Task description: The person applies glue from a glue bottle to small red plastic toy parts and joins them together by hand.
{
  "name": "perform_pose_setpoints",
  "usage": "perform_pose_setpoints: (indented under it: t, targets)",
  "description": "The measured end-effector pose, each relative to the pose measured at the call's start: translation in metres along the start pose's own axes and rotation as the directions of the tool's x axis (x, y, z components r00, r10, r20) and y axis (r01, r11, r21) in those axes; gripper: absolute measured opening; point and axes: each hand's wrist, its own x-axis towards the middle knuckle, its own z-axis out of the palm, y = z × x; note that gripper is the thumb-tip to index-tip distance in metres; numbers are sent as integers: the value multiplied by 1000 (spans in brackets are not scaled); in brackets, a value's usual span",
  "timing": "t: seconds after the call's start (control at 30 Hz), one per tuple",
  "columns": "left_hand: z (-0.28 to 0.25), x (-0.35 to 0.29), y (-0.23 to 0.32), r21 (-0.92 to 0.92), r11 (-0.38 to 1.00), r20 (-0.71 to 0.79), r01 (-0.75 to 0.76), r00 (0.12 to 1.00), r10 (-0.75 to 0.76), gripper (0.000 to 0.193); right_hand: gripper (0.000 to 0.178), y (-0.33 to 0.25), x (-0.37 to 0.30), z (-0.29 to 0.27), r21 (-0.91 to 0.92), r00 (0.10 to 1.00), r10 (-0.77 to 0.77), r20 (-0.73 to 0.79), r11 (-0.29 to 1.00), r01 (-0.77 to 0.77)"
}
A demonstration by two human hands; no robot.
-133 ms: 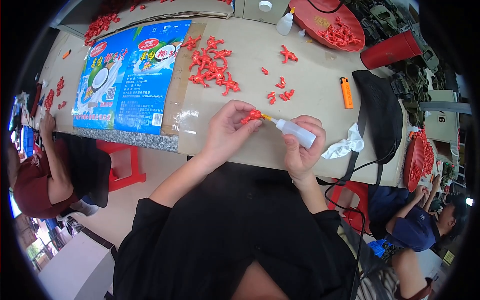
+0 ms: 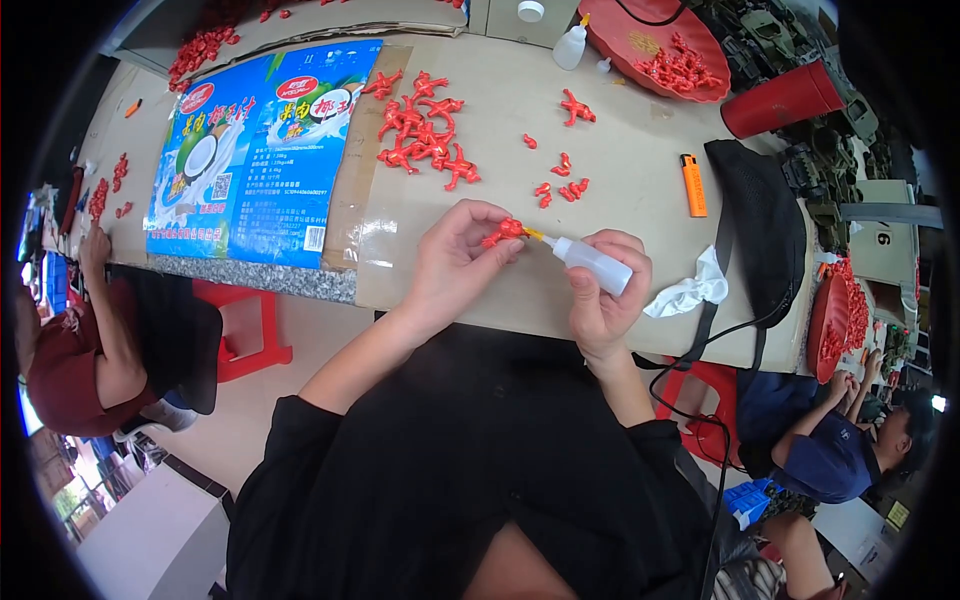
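Frame centre: your left hand has its fingers clamped on the red figure, your right hand its fingers around the whitish squeeze bottle; best aim the yellow tip steadily and squeeze sparingly.

Over the table, my left hand pinches a red figure; my right hand points a white bottle at it.

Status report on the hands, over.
Left hand pinching red figure. Right hand gripping white squeeze bottle, tip aimed at figure. No obstruction seen between them.
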Motion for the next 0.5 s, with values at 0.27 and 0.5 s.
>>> perform_pose_setpoints:
  t: [0.27,0.5]
  targets:
    - [-1,0,-1,10,1000,-4,-14,1000,14,22,33,0,2,0,-38,999,-49,8,998,49]
    - [0,0,1,18,1000,3,-3,1000,3,23,33,-2,2,2,-40,998,-55,13,998,55]
